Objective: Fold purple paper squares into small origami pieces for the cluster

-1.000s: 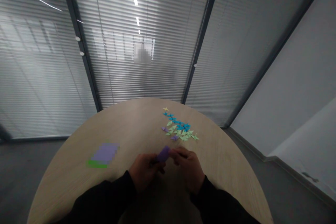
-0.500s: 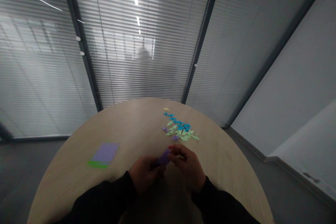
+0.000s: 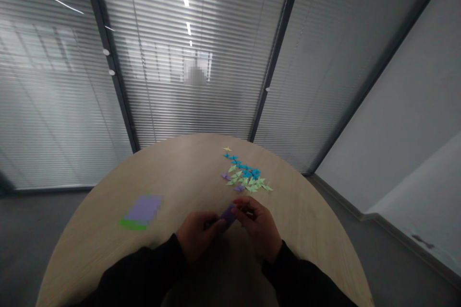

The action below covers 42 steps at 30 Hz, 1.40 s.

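Note:
A small folded piece of purple paper is pinched between my two hands above the near part of the table. My left hand grips its left end, thumb on top. At the right end, the thumb and fingers of my right hand close on it. Just beyond my hands lies a group of folded paper pieces: several light green ones, several blue ones, a purple one and a yellow one farthest off.
To the left on the round wooden table lies a stack of paper sheets, purple on top with green at its near edge. Behind the table stand glass panels with blinds. A white wall is at the right.
My left thumb has moved right, farther onto the purple paper. The paper and my right fingers have shifted only slightly; the folded pieces and the stack stay put.

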### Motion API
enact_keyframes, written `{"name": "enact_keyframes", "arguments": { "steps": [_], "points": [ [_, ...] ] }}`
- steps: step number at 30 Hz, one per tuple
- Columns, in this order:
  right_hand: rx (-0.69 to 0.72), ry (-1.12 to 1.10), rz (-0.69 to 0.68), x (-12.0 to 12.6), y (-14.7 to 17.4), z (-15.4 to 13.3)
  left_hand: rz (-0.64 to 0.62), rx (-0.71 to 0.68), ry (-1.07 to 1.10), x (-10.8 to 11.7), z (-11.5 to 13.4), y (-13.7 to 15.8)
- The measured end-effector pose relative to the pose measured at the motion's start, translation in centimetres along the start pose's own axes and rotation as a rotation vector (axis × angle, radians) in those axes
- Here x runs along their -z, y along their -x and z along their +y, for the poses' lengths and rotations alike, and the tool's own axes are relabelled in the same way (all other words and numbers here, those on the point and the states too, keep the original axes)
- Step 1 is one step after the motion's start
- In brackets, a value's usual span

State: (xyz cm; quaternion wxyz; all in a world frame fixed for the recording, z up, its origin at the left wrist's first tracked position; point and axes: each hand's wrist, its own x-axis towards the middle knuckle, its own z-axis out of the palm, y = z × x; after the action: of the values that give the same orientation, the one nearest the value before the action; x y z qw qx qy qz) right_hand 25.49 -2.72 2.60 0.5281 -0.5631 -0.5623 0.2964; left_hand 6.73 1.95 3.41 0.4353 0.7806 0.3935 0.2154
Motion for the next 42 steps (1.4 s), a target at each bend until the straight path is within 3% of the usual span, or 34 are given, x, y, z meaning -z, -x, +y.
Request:
{"name": "enact_keyframes", "arguments": {
  "steps": [10,14,17,25,32,39,42],
  "points": [
    [0.399,0.216,-0.031,0.4,0.4,-1.1,0.117,0.104,0.152,-0.2,-0.4,-0.4],
    [0.497,0.449,-0.008,0.6,0.4,-1.1,0.136,0.093,0.164,-0.2,-0.7,-0.5],
    [0.536,0.617,-0.064,0.5,0.6,-1.1,0.123,0.076,0.162,-0.1,-0.5,-0.4],
    [0.552,0.61,-0.162,0.6,0.6,-1.0,0.093,-0.021,0.275,-0.1,-0.3,-0.3],
    [0.556,0.65,-0.216,0.3,0.5,-0.5,0.209,0.019,0.32,0.6,-0.3,-0.4],
    [0.444,0.379,-0.096,0.8,0.2,-0.7,0.108,-0.023,0.495,0.3,-0.9,-0.7],
    [0.345,0.214,-0.075,1.0,0.1,-1.3,0.152,-0.061,0.54,0.2,-1.3,-0.7]
  ]
}}
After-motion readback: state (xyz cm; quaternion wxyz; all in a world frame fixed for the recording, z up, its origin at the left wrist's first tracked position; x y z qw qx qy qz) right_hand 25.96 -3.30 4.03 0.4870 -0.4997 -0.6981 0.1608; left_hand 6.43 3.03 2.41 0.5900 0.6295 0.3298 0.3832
